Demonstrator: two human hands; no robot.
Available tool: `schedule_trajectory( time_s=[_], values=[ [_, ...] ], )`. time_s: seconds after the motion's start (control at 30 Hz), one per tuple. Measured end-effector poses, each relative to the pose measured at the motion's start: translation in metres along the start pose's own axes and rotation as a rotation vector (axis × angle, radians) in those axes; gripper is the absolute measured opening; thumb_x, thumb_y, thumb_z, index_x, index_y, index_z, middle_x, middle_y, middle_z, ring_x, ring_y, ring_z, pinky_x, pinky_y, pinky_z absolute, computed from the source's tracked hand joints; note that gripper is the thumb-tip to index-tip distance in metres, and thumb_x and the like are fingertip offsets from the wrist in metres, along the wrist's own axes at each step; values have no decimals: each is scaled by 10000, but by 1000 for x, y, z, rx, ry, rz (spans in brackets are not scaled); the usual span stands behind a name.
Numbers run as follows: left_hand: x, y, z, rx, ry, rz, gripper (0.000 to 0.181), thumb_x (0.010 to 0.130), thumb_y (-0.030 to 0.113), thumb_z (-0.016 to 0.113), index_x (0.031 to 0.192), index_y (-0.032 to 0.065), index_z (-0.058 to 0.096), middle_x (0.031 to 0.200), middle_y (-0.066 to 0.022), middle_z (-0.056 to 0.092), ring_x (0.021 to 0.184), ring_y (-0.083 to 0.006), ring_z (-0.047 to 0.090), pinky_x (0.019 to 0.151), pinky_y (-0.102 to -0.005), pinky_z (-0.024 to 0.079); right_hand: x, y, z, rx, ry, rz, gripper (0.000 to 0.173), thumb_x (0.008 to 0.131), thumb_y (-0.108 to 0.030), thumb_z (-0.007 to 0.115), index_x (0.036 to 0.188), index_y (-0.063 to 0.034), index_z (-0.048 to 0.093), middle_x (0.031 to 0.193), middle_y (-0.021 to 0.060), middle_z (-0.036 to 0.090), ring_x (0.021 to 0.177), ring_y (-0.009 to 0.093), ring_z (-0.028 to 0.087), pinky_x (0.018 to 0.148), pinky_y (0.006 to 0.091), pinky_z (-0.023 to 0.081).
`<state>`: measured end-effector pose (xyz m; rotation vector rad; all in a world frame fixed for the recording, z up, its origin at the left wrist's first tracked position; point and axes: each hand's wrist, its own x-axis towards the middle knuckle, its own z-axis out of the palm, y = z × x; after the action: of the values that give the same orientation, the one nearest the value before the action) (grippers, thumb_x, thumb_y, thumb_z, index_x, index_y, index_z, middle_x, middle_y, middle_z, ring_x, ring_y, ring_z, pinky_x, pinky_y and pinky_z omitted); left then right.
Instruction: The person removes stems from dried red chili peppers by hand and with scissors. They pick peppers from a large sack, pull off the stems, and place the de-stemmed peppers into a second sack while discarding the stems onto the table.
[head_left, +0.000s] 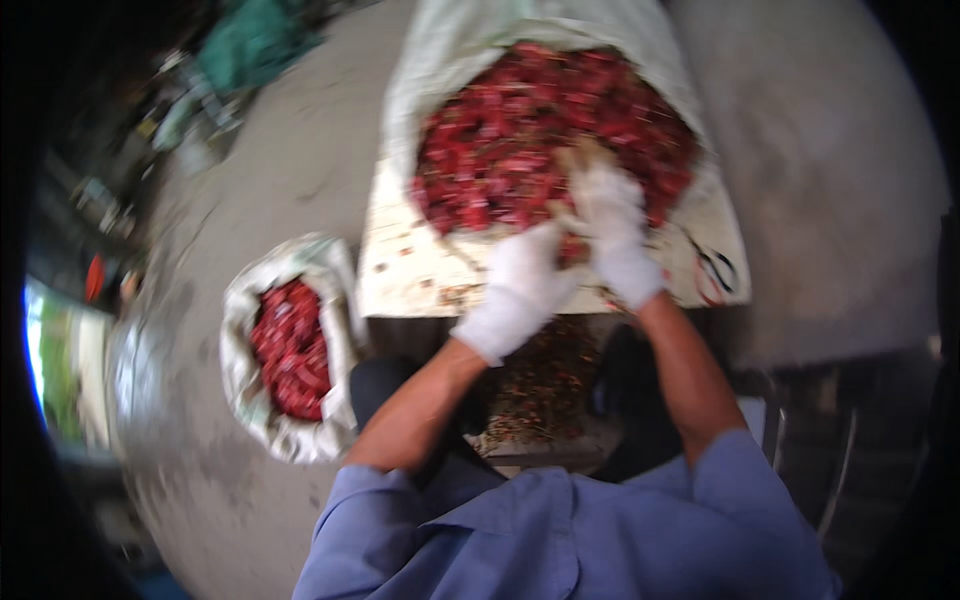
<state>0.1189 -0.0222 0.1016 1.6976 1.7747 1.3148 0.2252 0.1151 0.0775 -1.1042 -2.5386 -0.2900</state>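
Both of my hands wear white work gloves with brownish fingertips. My right hand (606, 199) reaches over the front of a heap of what look like dried red chilli peppers (495, 142), its fingers touching the heap. The heap lies in the open mouth of a white woven sack (405, 97) on a pale board (397, 262). Just in front of the heap, my left hand (525, 274) is close beside the right one. A few red pieces (573, 249) show between the hands. Motion blur hides whether either hand grips anything.
Scissors or snips with black and red handles (712, 271) lie at the board's right front. A smaller white sack (238, 360) of red chillies (292, 349) stands on the floor to the left. Stem scraps (536, 390) litter the floor between my legs. Green netting or cloth (251, 45) lies far left.
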Motion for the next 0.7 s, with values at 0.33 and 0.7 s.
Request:
schedule_trajectory(
  time_s=[0.33, 0.7],
  values=[
    [-1, 11, 7, 272, -60, 163, 250, 872, 225, 783, 1017, 64, 658, 800, -183, 695, 749, -396, 709, 642, -481, 549, 8, -5, 1, 89, -132, -24, 839, 860, -561, 722, 1567, -197, 454, 1654, 162, 371, 1516, 370, 350, 1192, 617, 289],
    [-4, 5, 4, -107, -97, 187, 170, 808, 71, 807, 947, 11, 732, 798, -121, 711, 709, -215, 696, 689, -345, 554, -8, -7, -4, 138, -227, -115, 778, 942, -598, 641, 1594, -233, 425, 1697, 163, 289, 1538, 378, 327, 1172, 650, 320]
  ],
)
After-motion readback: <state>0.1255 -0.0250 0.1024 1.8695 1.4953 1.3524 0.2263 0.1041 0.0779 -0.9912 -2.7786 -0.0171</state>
